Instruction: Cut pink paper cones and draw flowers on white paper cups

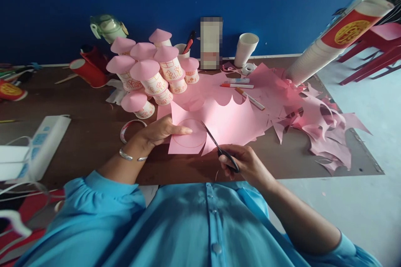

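My left hand (164, 130) grips the left part of a pink paper sheet (184, 144), its thumb lying on top, inside a drawn circle (196, 130). Black-handled scissors (230, 160) are in my right hand (241, 160), the blades pointing up and left to the circle's right edge. A cut gap runs below the blades, between the piece with the circle and a larger pink sheet (234, 123) with a scalloped top edge. Behind my left hand stand several paper cups with drawings and pink cone roofs (145, 70), some stacked.
Markers (236, 86) lie on pink paper behind the sheet. Pink scraps (326, 127) pile up at the right. Stacked white cups (246, 50), a tape roll (249, 68) and a long cup stack (313, 60) stand farther back. A power strip (46, 146) is at the left.
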### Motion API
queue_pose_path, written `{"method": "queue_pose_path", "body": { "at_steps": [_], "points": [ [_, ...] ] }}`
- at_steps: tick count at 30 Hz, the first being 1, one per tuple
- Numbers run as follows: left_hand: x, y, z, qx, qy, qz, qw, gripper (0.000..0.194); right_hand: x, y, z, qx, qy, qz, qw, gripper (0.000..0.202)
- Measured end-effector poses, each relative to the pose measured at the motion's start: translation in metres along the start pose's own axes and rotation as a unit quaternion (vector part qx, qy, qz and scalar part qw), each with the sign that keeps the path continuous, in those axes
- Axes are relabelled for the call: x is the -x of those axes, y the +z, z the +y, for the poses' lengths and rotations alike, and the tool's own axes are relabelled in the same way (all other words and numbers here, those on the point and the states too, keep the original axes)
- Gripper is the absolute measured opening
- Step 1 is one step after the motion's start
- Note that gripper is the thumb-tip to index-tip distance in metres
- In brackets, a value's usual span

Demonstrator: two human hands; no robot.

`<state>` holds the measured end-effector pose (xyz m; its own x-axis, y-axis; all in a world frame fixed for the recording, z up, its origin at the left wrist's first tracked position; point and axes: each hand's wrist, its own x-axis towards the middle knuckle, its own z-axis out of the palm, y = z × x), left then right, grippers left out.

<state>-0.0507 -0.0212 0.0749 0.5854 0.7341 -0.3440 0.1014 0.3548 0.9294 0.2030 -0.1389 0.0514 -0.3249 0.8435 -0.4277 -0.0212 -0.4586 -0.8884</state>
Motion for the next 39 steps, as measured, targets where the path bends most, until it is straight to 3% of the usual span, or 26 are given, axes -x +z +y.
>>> {"method": "queue_pose_path", "body": {
  "at_steps": [8, 17, 27, 39],
  "points": [
    [0.0, -0.001, -0.002, -0.01, 0.017, -0.009, 1.0, 0.061, 0.001, 0.001, 0.0, -0.002, 0.002, -0.002, 1.0, 0.053],
    [0.0, 0.001, 0.001, -0.013, 0.015, -0.006, 1.0, 0.08, 0.002, -0.003, 0.004, -0.006, 0.012, -0.009, 1.0, 0.052],
    [0.001, 0.0, 0.004, -0.028, 0.009, -0.022, 0.999, 0.059, 0.003, -0.008, -0.009, 0.015, 0.053, -0.018, 0.998, 0.059],
    [0.003, 0.0, 0.007, -0.044, 0.012, -0.031, 0.998, 0.06, 0.001, -0.012, -0.008, 0.002, 0.049, -0.017, 0.999, 0.067]
  ]
}}
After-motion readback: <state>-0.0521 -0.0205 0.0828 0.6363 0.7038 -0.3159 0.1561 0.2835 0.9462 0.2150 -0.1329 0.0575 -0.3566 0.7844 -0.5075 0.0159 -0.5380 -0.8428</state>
